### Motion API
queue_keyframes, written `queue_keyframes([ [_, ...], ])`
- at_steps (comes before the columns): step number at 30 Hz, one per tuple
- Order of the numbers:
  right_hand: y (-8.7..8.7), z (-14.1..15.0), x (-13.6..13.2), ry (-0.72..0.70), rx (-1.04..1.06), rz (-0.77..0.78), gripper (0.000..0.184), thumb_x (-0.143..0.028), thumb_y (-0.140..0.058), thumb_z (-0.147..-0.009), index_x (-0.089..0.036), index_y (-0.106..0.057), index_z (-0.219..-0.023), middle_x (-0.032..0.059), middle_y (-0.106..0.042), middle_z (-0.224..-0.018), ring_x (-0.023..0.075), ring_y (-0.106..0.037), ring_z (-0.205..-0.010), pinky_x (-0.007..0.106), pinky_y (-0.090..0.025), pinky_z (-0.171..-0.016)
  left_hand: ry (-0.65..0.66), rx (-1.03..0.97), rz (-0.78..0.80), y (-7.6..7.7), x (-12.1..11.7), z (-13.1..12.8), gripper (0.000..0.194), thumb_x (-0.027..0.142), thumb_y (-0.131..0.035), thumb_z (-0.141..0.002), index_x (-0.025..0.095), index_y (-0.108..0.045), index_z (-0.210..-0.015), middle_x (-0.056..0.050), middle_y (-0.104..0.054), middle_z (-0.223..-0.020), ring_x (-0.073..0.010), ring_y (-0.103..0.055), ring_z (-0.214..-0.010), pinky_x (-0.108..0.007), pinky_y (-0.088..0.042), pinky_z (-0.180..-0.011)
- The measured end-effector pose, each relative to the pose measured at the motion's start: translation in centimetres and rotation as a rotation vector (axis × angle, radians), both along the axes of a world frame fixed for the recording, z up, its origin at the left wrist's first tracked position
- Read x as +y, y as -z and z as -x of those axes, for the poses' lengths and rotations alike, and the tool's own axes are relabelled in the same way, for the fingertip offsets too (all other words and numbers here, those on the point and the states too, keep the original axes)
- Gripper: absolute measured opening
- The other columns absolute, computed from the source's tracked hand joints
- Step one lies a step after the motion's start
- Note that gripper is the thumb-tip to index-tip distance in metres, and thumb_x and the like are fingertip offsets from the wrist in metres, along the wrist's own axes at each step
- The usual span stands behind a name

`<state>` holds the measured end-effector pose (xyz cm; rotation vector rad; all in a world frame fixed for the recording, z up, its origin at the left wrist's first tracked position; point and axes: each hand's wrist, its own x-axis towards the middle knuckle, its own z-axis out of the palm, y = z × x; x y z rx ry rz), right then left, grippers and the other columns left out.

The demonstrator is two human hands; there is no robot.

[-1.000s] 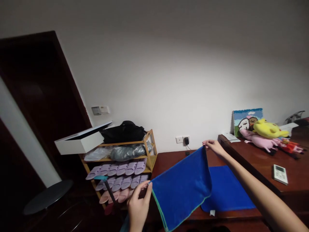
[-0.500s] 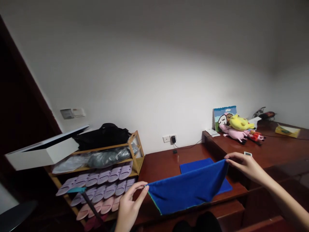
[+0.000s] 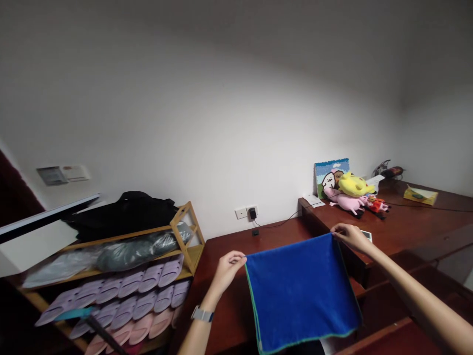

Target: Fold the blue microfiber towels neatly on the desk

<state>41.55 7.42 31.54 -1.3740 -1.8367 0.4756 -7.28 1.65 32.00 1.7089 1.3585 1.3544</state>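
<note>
A blue cloth [image 3: 299, 291] with green edging hangs spread out between my two hands, over the reddish-brown desk [image 3: 221, 246]. My left hand [image 3: 229, 266] pinches its upper left corner; a watch [image 3: 202, 313] is on that wrist. At the upper right corner, the fingers of my right hand [image 3: 349, 237] are closed on the fabric. The cloth hangs nearly flat, its lower edge down near the bottom of the view. It hides the part of the desk behind it, where a second blue cloth lay in the earlier frame.
Left stands a wooden shoe rack [image 3: 192, 246] with purple and pink slippers [image 3: 129, 283], a black bag [image 3: 125, 214] and a white box [image 3: 40, 241]. On the raised right desk lie plush toys [image 3: 354, 185], a picture [image 3: 328, 172] and a yellow tissue pack [image 3: 420, 195]. A charger [image 3: 253, 213] is plugged into the wall.
The cloth, earlier slanted and sagging, now hangs straight down and more fully spread. My left hand has risen, and the view has shifted right. The second blue cloth is now hidden.
</note>
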Motion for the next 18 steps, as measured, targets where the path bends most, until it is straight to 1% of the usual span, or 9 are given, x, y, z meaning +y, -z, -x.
queue_keyframes([
  [3, -0.5, 0.2, 4.7, 0.047, -0.041, -0.092, 0.02, -0.041, -0.064, -0.082, -0.024, -0.073, -0.084, 0.0051, -0.08, -0.083, 0.0231, -0.075, -0.076, 0.032, -0.057, -0.075, -0.046, -0.015, -0.027, -0.8, 4.4, -0.8, 0.033, 0.051, -0.081, -0.068, 0.019, -0.075, -0.076, -0.006, -0.077, -0.072, -0.0219, -0.071, -0.069, -0.032, -0.057, -0.066],
  [6, -1.5, 0.4, 8.7, 0.078, -0.043, -0.169, 0.015, -0.034, -0.064, -0.083, -0.023, -0.073, -0.088, 0.0063, -0.081, -0.088, 0.0237, -0.076, -0.081, 0.033, -0.058, -0.078, -0.095, -0.034, -0.067, -1.6, 8.0, -1.1, 0.039, 0.056, -0.08, -0.069, 0.019, -0.074, -0.08, -0.005, -0.077, -0.073, -0.0221, -0.071, -0.071, -0.032, -0.057, -0.067],
  [9, -1.9, 0.3, 10.7, 0.087, -0.043, -0.218, 0.017, -0.029, -0.063, -0.085, -0.023, -0.074, -0.095, 0.0077, -0.081, -0.098, 0.0246, -0.075, -0.09, 0.036, -0.058, -0.086, -0.143, -0.04, -0.11, -1.5, 9.8, -1.2, 0.044, 0.06, -0.077, -0.071, 0.019, -0.073, -0.085, -0.008, -0.078, -0.082, -0.024, -0.073, -0.081, -0.035, -0.058, -0.075],
  [11, -0.9, 0.1, 10.5, 0.087, -0.046, -0.24, 0.02, -0.028, -0.06, -0.086, -0.022, -0.074, -0.099, 0.009, -0.08, -0.103, 0.0254, -0.075, -0.095, 0.038, -0.057, -0.091, -0.164, -0.033, -0.129, -0.4, 9.7, -1.3, 0.044, 0.062, -0.076, -0.073, 0.02, -0.073, -0.087, -0.009, -0.079, -0.087, -0.0253, -0.074, -0.086, -0.037, -0.059, -0.081],
  [12, 0.1, 0.0, 10.0, 0.083, -0.051, -0.247, 0.022, -0.029, -0.058, -0.086, -0.022, -0.074, -0.1, 0.0095, -0.08, -0.104, 0.0259, -0.074, -0.097, 0.039, -0.057, -0.093, -0.165, -0.023, -0.132, 0.5, 9.3, -1.4, 0.044, 0.062, -0.075, -0.074, 0.02, -0.073, -0.087, -0.009, -0.079, -0.089, -0.0258, -0.075, -0.088, -0.038, -0.059, -0.083],
  [13, 1.4, -0.1, 9.2, 0.078, -0.061, -0.252, 0.024, -0.029, -0.055, -0.087, -0.022, -0.074, -0.1, 0.0098, -0.079, -0.105, 0.0262, -0.074, -0.098, 0.04, -0.056, -0.094, -0.158, -0.005, -0.13, 1.7, 8.6, -1.5, 0.043, 0.062, -0.074, -0.076, 0.021, -0.074, -0.088, -0.009, -0.08, -0.09, -0.0262, -0.075, -0.088, -0.038, -0.059, -0.083],
  [14, 3.2, -0.2, 8.2, 0.071, -0.076, -0.252, 0.026, -0.03, -0.053, -0.088, -0.022, -0.074, -0.101, 0.0099, -0.079, -0.105, 0.0263, -0.073, -0.099, 0.04, -0.056, -0.094, -0.146, 0.023, -0.125, 3.3, 7.8, -1.7, 0.041, 0.062, -0.072, -0.078, 0.021, -0.074, -0.089, -0.009, -0.08, -0.09, -0.0264, -0.075, -0.088, -0.038, -0.06, -0.083],
  [16, 7.9, -0.3, 5.8, 0.064, -0.114, -0.238, 0.031, -0.032, -0.046, -0.091, -0.023, -0.074, -0.101, 0.0092, -0.078, -0.103, 0.0257, -0.073, -0.098, 0.039, -0.056, -0.091, -0.108, 0.101, -0.106, 7.4, 5.7, -2.2, 0.04, 0.061, -0.068, -0.084, 0.023, -0.075, -0.09, -0.008, -0.081, -0.091, -0.0261, -0.077, -0.086, -0.038, -0.061, -0.082],
  [18, 13.7, -0.4, 3.3, 0.088, -0.115, -0.177, 0.033, -0.034, -0.043, -0.092, -0.024, -0.073, -0.099, 0.0089, -0.077, -0.102, 0.0254, -0.073, -0.094, 0.038, -0.057, -0.087, -0.084, 0.162, -0.081, 12.6, 3.2, -2.9, 0.039, 0.062, -0.063, -0.089, 0.024, -0.076, -0.093, -0.008, -0.081, -0.092, -0.0252, -0.077, -0.086, -0.037, -0.062, -0.083],
])
